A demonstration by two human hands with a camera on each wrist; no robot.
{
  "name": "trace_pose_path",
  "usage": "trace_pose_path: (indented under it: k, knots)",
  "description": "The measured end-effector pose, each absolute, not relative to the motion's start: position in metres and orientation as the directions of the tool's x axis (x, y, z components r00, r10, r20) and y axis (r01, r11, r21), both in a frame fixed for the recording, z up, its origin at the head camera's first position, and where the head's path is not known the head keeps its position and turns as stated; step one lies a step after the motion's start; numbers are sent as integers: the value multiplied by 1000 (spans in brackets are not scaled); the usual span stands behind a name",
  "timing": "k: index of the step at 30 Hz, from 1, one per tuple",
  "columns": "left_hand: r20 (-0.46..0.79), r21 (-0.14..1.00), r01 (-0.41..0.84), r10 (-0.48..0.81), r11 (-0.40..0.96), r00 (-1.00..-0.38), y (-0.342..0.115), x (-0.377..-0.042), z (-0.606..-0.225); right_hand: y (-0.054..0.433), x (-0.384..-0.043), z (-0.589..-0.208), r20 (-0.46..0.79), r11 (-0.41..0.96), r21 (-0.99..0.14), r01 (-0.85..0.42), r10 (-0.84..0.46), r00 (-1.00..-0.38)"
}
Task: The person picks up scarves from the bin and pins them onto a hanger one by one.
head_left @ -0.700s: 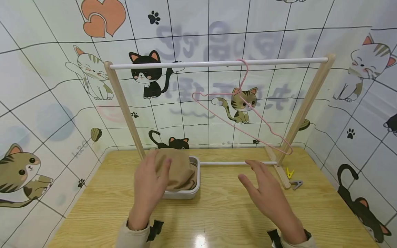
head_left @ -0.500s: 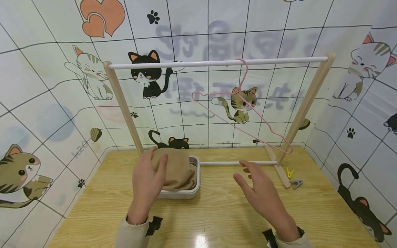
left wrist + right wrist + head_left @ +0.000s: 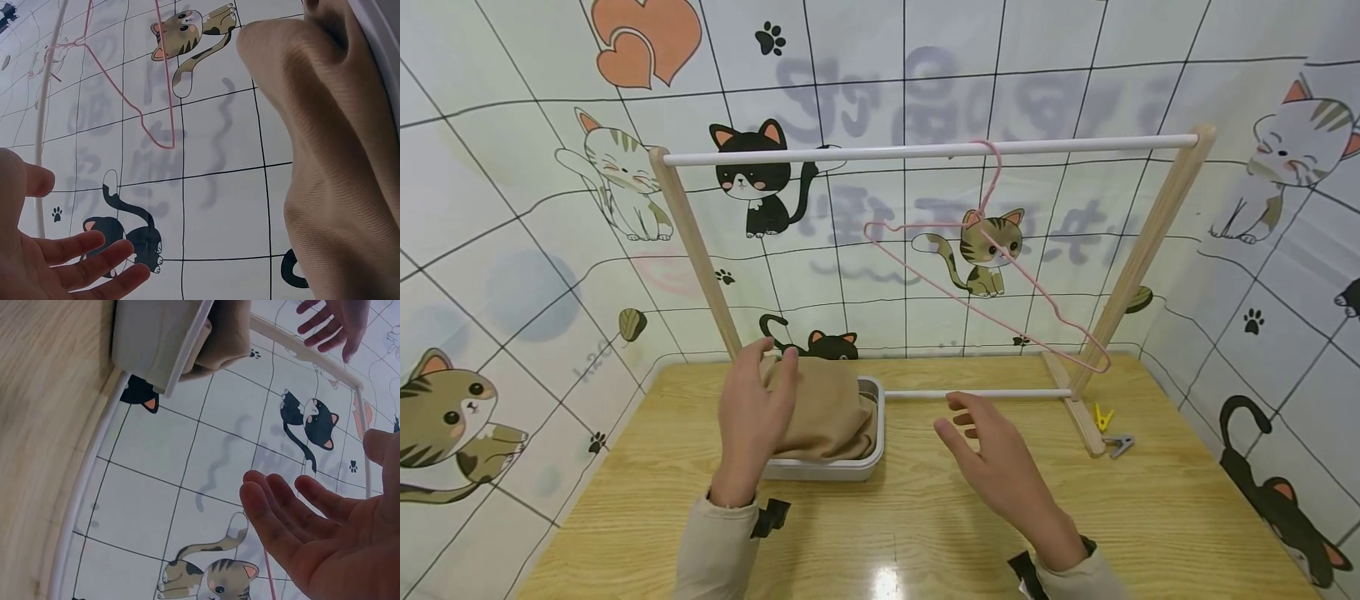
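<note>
A bunched tan cloth (image 3: 827, 408) fills a pale rectangular tub (image 3: 871, 463) on the left part of the table. My left hand (image 3: 752, 417) hovers in front of the tub's left side, fingers loosely spread and holding nothing; the left wrist view shows a gap between that hand (image 3: 69, 256) and the cloth (image 3: 337, 156). To the right of the tub, my right hand (image 3: 996, 462) is held over the table with relaxed fingers, also holding nothing. From the rack's top bar (image 3: 850, 155) hangs a bare pink hanger (image 3: 970, 307), tilted down to the right.
The rack has wooden side posts (image 3: 700, 250) and a low white bar (image 3: 917, 394) behind the tub. By its right foot (image 3: 1084, 427) lie a yellow clip (image 3: 1102, 417) and a grey clip (image 3: 1120, 446). A cat-printed sheet (image 3: 880, 100) encloses the back and sides.
My right hand has moved left toward the tub. The left hand has risen slightly and shifted a little left. Cloth, hanger and clips stay in place.
</note>
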State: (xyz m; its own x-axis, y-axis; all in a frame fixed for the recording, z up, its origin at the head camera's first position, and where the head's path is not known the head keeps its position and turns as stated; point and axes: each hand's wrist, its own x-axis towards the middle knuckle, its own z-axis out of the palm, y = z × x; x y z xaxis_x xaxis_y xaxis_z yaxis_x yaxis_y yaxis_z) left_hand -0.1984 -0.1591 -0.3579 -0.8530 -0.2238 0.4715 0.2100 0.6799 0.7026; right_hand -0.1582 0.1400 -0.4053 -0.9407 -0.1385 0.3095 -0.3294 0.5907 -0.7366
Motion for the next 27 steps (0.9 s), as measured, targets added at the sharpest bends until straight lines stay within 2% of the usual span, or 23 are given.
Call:
trace_pose_path:
  k: [8,18,23,27]
  knots:
    - [421,700,166,-214,694,-881,-157,-214,-357,122,-169,-424,246,523,-802,-288,-150,-957]
    - [371,731,122,-240,671,-897,-156,-239,-370,100,-179,-446,217,512,-820,-257,-138,-966]
    - [363,718,123,-217,685,-906,-158,-250,-376,93,-184,-456,202,517,-818,-251,-149,-968]
    - [311,715,94,-194,693,-930,-159,-258,-380,89,-189,-463,175,515,-827,-226,-147,-974]
